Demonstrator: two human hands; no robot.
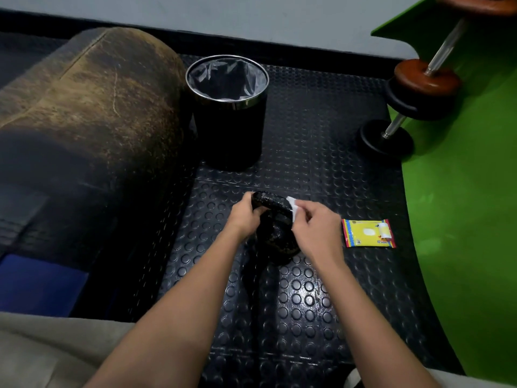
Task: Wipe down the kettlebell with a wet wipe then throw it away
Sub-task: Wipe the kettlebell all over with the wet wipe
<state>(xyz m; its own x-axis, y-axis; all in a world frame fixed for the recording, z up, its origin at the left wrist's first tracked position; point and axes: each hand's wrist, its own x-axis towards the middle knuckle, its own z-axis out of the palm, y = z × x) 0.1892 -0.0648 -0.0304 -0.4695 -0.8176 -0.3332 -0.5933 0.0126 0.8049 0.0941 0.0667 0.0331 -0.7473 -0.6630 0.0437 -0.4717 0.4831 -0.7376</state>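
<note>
A black kettlebell (275, 239) stands on the studded black rubber floor, in the middle of the head view. My left hand (242, 215) grips the left end of its handle. My right hand (314, 229) holds a white wet wipe (293, 207) pressed against the right end of the handle. The hands cover part of the handle and the top of the bell. A black bin (232, 127) with a metal rim and a grey liner stands open beyond the kettlebell, a short way off.
A yellow wet-wipe pack (368, 233) lies on the floor to the right of the kettlebell. A worn brown sofa arm (92, 113) fills the left. Dumbbells (405, 107) rest at the edge of a green mat (470, 205) on the right.
</note>
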